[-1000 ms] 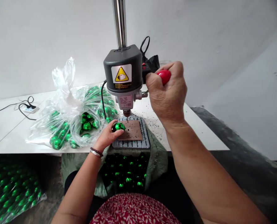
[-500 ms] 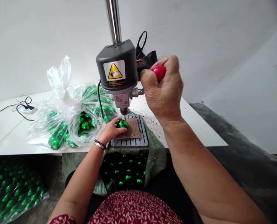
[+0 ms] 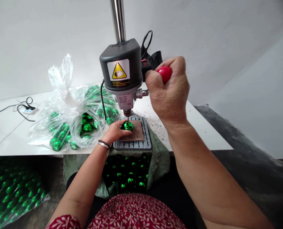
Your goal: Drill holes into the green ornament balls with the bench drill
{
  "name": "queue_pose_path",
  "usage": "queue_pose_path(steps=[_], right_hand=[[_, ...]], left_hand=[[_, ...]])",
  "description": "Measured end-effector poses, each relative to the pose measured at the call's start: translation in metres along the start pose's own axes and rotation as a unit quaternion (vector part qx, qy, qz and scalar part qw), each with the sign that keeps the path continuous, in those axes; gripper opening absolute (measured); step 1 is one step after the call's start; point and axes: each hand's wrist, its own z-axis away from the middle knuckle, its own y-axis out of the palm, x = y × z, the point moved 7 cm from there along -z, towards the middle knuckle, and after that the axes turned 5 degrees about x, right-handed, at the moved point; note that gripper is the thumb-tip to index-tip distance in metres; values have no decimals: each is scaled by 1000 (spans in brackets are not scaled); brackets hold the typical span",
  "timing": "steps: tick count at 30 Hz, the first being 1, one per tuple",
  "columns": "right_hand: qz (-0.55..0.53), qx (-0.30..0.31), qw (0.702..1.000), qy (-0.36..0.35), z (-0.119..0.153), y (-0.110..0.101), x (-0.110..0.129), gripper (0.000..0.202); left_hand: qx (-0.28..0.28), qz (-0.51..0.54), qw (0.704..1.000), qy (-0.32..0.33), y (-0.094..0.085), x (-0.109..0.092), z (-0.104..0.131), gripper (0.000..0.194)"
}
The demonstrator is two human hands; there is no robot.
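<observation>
My left hand (image 3: 116,131) grips a shiny green ball (image 3: 127,126) between thumb and fingers, on a brown board (image 3: 137,133). The board lies on the slotted grey base (image 3: 131,145) of a small drill press (image 3: 121,68). Right above the ball is the thin drill bit (image 3: 128,119); whether its tip touches the ball I cannot tell. My right hand (image 3: 171,92) is wrapped round the red knob (image 3: 164,74) of the press lever, to the right of the motor housing.
Left of the press, a clear plastic bag (image 3: 69,111) with green balls sits on the white table (image 3: 10,133). More green balls fill a sack (image 3: 159,168) below the edge and a bag (image 3: 14,194) on the floor. A power strip (image 3: 31,110) and dark shavings lie on the table.
The green ball and my left hand have shifted slightly right under the drill bit. My right hand keeps its hold on the red knob. The view has shifted a little.
</observation>
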Motion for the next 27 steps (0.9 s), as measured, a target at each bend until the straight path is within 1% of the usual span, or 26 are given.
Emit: queue_pose_path(steps=[3, 6, 10, 14, 21, 27], right_hand=[[7, -9, 1000, -10, 3, -1, -1, 18], [-10, -28, 999, -18, 8, -4, -2, 21], [-31, -47, 998, -10, 12, -7, -3, 20], [-43, -60, 997, -1, 17, -9, -4, 20], [-18, -45, 999, -1, 22, -10, -3, 18], [14, -40, 999, 1, 21, -12, -1, 25]], left_hand=[[-1, 53, 999, -10, 6, 6, 0, 71], [2, 74, 997, -15, 12, 10, -1, 72], [-6, 74, 997, -2, 16, 12, -2, 70], [-21, 66, 998, 9, 19, 14, 0, 72], [-29, 55, 998, 14, 22, 19, 0, 69], [-35, 24, 999, 12, 24, 19, -2, 68]])
